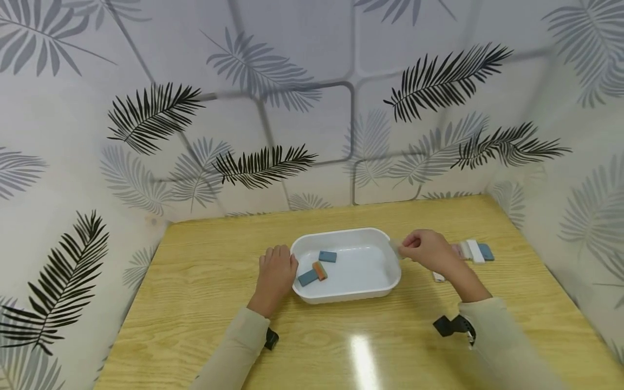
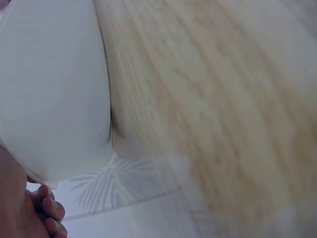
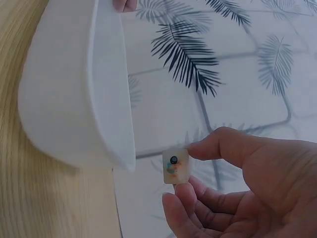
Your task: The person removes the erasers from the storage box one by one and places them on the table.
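A white plastic basin (image 1: 361, 297) with rounded corners stands on the table. Two blue-grey blocks (image 1: 328, 257) and an orange block (image 1: 319, 271) lie in its left part. My left hand (image 1: 278, 273) grips the basin's left rim, its curled fingertips (image 2: 53, 208) showing by the rim in the left wrist view. Just off the right rim, my right hand (image 1: 429, 250) pinches a small off-white block (image 3: 176, 166) between thumb and fingers. The face of that block carries a dark ring-shaped spot and orange and teal smudges.
To the right of the right hand lie more small pieces: a white one (image 1: 475, 251), a blue one (image 1: 486, 252) and a pink one (image 1: 456, 249). Nearer the forearm is another whitish piece (image 1: 439, 277). A wall with leaf patterns (image 1: 312, 135) borders the wooden table (image 1: 205, 303).
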Tool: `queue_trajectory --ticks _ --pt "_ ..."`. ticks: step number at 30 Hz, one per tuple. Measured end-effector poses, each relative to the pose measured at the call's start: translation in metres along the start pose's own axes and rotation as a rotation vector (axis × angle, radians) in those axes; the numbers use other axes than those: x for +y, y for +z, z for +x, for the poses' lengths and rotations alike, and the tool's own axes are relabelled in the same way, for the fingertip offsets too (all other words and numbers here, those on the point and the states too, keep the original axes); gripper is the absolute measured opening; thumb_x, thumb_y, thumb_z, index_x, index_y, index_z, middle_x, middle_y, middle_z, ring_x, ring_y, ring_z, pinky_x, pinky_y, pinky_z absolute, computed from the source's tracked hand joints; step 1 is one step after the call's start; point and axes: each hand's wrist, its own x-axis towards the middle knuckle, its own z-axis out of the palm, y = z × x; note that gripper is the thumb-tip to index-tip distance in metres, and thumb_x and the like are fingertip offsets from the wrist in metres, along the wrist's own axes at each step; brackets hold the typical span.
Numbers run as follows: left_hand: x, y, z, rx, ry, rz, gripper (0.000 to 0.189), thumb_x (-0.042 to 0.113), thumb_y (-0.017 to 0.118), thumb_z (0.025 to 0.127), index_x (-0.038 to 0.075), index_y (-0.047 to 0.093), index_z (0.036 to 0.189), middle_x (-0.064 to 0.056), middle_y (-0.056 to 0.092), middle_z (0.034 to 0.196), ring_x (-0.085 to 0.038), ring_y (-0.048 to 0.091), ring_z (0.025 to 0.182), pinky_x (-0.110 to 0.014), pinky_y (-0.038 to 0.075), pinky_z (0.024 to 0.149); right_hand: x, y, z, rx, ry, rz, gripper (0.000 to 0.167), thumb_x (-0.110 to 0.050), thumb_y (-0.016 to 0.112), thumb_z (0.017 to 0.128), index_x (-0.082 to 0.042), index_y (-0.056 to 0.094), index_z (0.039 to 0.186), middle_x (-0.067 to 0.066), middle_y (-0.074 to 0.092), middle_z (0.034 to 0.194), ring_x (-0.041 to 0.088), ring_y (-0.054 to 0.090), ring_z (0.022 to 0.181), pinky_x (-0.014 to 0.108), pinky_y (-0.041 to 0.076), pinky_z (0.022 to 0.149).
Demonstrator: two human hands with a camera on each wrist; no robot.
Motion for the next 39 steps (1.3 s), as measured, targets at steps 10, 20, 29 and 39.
queue_trajectory --ticks 10,20,29,39 --pt "0.003 -0.003 0.001 -0.021 -0.013 -0.003 0.023 0.026 0.038 0.097 0.005 0.048 0.090 -0.005 0.043 0.080 -0.022 0.035 0.076 -0.034 0.025 0.065 0.054 -0.034 -0.025 0.035 0.090 -0.080 0.048 -0.042 0.057 0.089 0.003 0.057 0.104 0.020 0.060 0.102 0.032 0.056 0.090 0.041 0.045 0.069" --pt "0.003 -0.005 -0.002 0.020 0.018 -0.016 0.021 0.023 0.042 0.096 0.005 0.047 0.087 -0.005 0.042 0.077 -0.022 0.035 0.073 -0.034 0.025 0.065 0.098 -0.050 -0.044 0.054 0.155 -0.157 0.047 -0.036 0.056 0.090 0.009 0.058 0.099 0.022 0.060 0.093 0.027 0.054 0.076 0.037 0.044 0.060" --pt "0.004 -0.008 -0.002 0.005 -0.001 -0.016 0.020 0.023 0.044 0.096 0.005 0.048 0.088 -0.005 0.043 0.078 -0.022 0.036 0.074 -0.034 0.025 0.064 0.121 -0.045 -0.042 0.099 0.163 -0.183 0.037 -0.025 0.058 0.088 0.012 0.058 0.092 0.020 0.059 0.083 0.027 0.052 0.071 0.037 0.043 0.059" --pt "0.003 -0.008 -0.002 -0.015 -0.015 -0.038 0.021 0.023 0.042 0.096 0.004 0.048 0.089 -0.005 0.042 0.078 -0.023 0.036 0.075 -0.035 0.026 0.066 0.138 -0.031 -0.032 0.082 0.201 -0.162 0.033 -0.024 0.057 0.088 0.009 0.059 0.089 0.014 0.055 0.078 0.025 0.050 0.070 0.034 0.041 0.056"
